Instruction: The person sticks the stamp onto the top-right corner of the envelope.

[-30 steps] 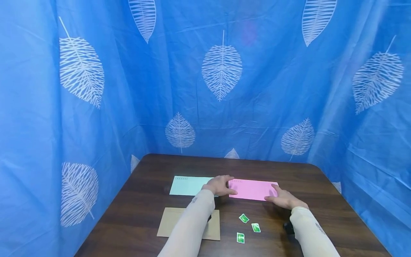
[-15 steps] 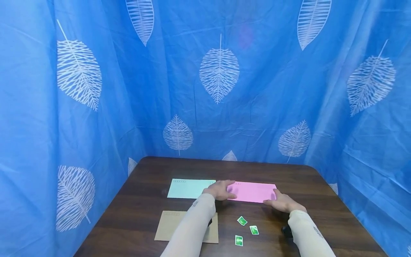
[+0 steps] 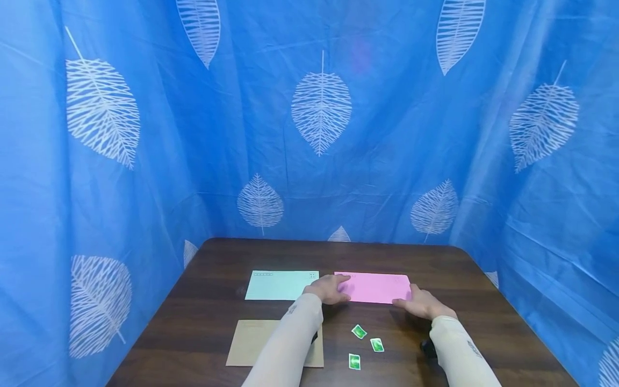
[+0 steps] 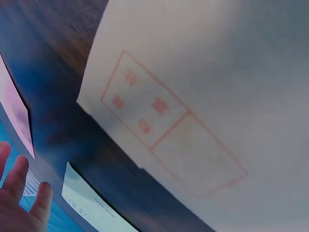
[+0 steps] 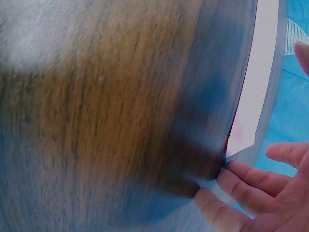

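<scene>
A pink envelope (image 3: 374,288) lies flat on the dark wooden table. My left hand (image 3: 330,288) reaches over its left end, index finger and thumb spread across the paper. At the other end is my right hand (image 3: 424,304), with loosely extended fingers; in the right wrist view its fingertips (image 5: 231,166) are right at the envelope's corner. Neither hand curls round anything. Left of the pink one lies a mint-green envelope (image 3: 280,286). Nearer to me, a brown envelope (image 3: 251,341) is partly covered by my left sleeve; its red printed boxes show in the left wrist view.
Several small green stamps, such as one stamp (image 3: 354,362), lie on the table (image 3: 232,252) between my forearms. A blue curtain (image 3: 377,134) with white leaf prints hangs behind and along both sides. A dark wrist camera (image 3: 427,348) sits under my right wrist.
The head view has shifted, moving the whole scene left. My left hand has slid slightly further over the pink envelope; my right hand has drawn slightly off its right end. The envelopes lie as before.
</scene>
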`<control>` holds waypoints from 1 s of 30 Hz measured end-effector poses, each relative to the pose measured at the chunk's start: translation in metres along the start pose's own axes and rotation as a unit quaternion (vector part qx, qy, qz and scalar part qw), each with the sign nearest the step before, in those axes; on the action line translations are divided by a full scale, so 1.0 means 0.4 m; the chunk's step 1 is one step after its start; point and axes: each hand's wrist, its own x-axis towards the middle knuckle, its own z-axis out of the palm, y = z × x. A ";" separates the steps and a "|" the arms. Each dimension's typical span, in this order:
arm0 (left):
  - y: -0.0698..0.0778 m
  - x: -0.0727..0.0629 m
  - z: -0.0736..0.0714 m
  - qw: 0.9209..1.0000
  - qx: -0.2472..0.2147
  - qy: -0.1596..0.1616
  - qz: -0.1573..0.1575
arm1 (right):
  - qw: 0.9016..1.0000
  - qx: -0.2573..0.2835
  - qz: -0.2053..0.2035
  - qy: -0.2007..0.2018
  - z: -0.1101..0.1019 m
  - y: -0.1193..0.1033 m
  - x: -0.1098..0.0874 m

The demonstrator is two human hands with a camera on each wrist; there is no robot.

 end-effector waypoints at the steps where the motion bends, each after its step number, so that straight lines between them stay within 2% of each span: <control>1: 0.001 0.000 0.000 1.000 0.003 -0.002 -0.003 | 1.000 0.000 0.000 0.001 0.000 0.000 0.000; 6: 0.006 -0.001 0.004 1.000 0.010 -0.002 -0.012 | 1.000 0.003 -0.001 0.012 0.003 0.003 -0.001; 16: 0.000 0.006 0.020 0.999 0.038 0.011 -0.002 | 0.998 -0.003 0.000 0.056 0.018 0.019 -0.009; 22: 0.002 0.003 0.018 0.998 0.056 0.015 -0.009 | 0.998 0.006 -0.006 0.059 0.019 0.019 -0.012; 30: 0.010 0.008 0.019 0.998 0.051 0.015 -0.014 | 0.998 0.000 -0.010 0.066 0.021 0.032 -0.006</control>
